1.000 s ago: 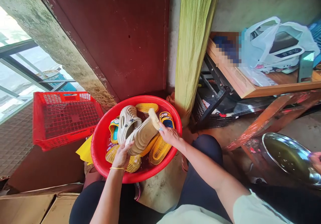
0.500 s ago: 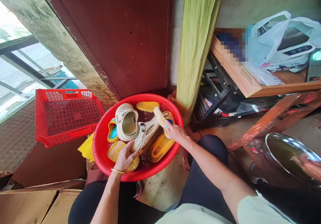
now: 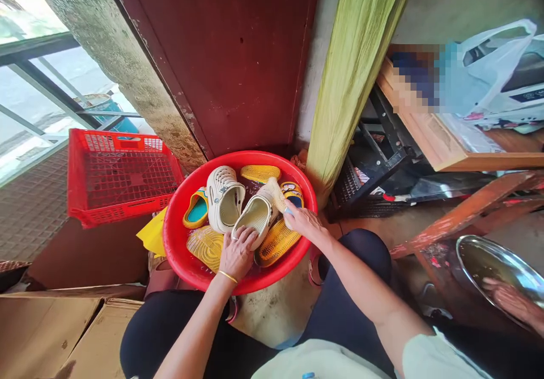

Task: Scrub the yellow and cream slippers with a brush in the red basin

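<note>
1. Our left hand (image 3: 238, 254) hooks its fingers over the heel of a pale clog (image 3: 255, 218), fingertips slightly apart; we cannot see the thumb. The clog lies tilted within the red tub (image 3: 272, 281), toe away from us.
2. Our right hand (image 3: 305, 220) pinches a brush (image 3: 276, 194) between thumb and curled fingers; its bristle end is at the clog's toe. We cannot tell how hard it presses.
3. The clog could twist free, we judge, since only its heel is held; a hard push would cause that.
4. A sole-up yellow slipper (image 3: 278, 243) crowds the clog's right side, and the other clog (image 3: 221, 195) its left, so sideways room is tight.
5. Off right, a co-worker's hand (image 3: 510, 299) reaches into a metal pan (image 3: 521, 265); our elbow could bump it if swung wide.
6. Farther off, a red crate (image 3: 80, 197) stands left of the tub, and a bag (image 3: 484, 79) sits on the table (image 3: 450, 161) at right.
</note>
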A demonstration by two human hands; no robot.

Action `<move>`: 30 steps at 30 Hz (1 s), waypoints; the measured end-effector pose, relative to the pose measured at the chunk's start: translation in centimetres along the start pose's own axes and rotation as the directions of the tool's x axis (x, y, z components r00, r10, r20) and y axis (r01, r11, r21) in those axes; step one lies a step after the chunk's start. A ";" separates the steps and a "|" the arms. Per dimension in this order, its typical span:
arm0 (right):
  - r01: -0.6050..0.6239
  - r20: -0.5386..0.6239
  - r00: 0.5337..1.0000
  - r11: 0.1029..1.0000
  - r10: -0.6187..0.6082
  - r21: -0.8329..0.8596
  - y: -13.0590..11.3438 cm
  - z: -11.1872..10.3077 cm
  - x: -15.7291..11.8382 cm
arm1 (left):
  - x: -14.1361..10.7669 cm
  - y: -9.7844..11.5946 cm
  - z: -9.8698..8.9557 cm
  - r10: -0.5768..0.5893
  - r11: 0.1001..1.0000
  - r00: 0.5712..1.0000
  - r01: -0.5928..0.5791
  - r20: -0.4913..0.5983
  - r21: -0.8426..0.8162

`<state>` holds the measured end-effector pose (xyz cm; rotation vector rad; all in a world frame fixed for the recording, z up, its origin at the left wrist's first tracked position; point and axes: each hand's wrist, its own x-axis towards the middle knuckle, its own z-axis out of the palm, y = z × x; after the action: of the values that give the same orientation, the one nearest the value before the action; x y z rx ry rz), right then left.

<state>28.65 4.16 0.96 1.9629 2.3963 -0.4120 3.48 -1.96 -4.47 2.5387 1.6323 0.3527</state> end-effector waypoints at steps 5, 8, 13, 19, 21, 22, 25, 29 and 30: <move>0.103 -0.028 0.994 0.992 -0.101 0.068 -0.8 0.2 -0.6 | 1.4 -0.7 0.2 -0.096 0.995 0.993 0.096 0.065 -0.005; 0.055 -0.001 0.998 0.997 -0.055 0.061 -1.0 0.6 -0.2 | 1.9 -0.8 0.0 -0.129 0.992 0.987 0.130 0.096 -0.005; 0.047 0.011 0.999 0.995 -0.048 0.090 -1.2 0.5 0.3 | 2.0 -0.6 -0.1 -0.164 0.986 0.975 0.168 0.151 -0.010; 0.178 -0.011 0.984 0.970 -0.179 0.167 -0.5 -1.4 -1.8 | 2.2 0.7 0.8 -0.266 0.961 0.963 0.269 -0.055 0.071; 0.176 -0.008 0.984 0.974 -0.177 0.145 -0.2 -1.7 -1.7 | 2.5 1.1 1.1 -0.253 0.965 0.965 0.257 -0.066 0.056; 0.152 -0.005 0.988 0.981 -0.153 0.118 -0.1 -1.6 -1.4 | 2.7 1.2 1.3 -0.236 0.970 0.969 0.239 -0.072 0.034; 0.007 0.012 1.000 1.000 -0.007 0.006 0.0 -1.2 0.3 | 3.0 1.4 1.5 -0.158 0.987 0.981 0.154 -0.110 -0.048; -0.091 0.003 0.996 0.996 0.092 -0.019 -0.5 -0.7 2.0 | 2.7 0.6 1.7 -0.153 0.982 0.973 0.129 -0.174 -0.139; -0.080 -0.006 0.997 0.997 0.080 -0.003 -0.8 -0.7 2.0 | 2.7 0.3 1.8 -0.195 0.973 0.963 0.165 -0.188 -0.165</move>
<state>27.57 6.06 1.45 2.0530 2.3110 -0.4000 5.30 0.42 -5.79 2.2884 1.8148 0.7065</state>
